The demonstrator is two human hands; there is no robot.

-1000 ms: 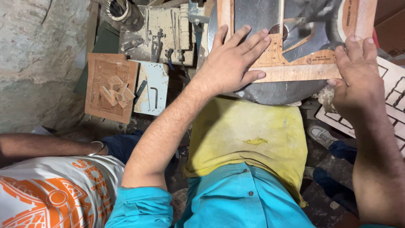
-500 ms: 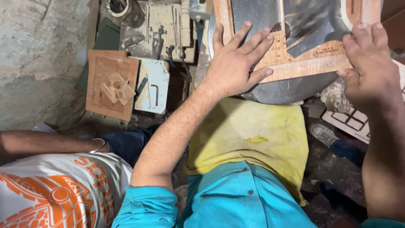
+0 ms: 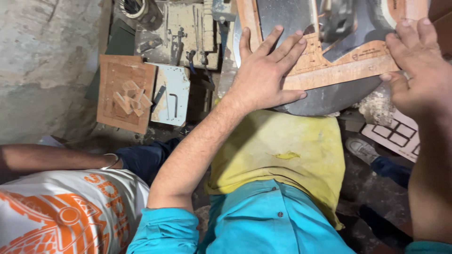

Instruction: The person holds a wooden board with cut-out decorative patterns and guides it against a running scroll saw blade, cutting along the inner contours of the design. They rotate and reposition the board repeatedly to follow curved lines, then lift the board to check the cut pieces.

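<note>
Head view, looking straight down. Left hand (image 3: 263, 75) spread flat, fingers wide, pressing the wooden board (image 3: 329, 70) near its lower left edge, upper middle of the frame. Right hand (image 3: 419, 70) at the upper right, fingers extended and close together, laid on the same board's right end; nothing gripped by either. Board lying on a round grey metal table (image 3: 329, 99), with dark cut-out openings in its middle and a blurred machine part (image 3: 336, 19) just above them, hiding some of the wood.

Left of the table: a cluttered tool tray (image 3: 183, 33) at the top, a brown wooden panel (image 3: 125, 94) carrying small wooden offcuts (image 3: 132, 96), and just beside it a pale plate (image 3: 172, 94) with a hex key lying on it. At the lower left, another person's arm (image 3: 56, 157) and a white-and-orange shirt (image 3: 61, 211). At the right edge, a white lattice piece (image 3: 400, 134) and a shoe (image 3: 362, 149) on the dark floor. Rough grey concrete (image 3: 42, 61) filling the upper left.
</note>
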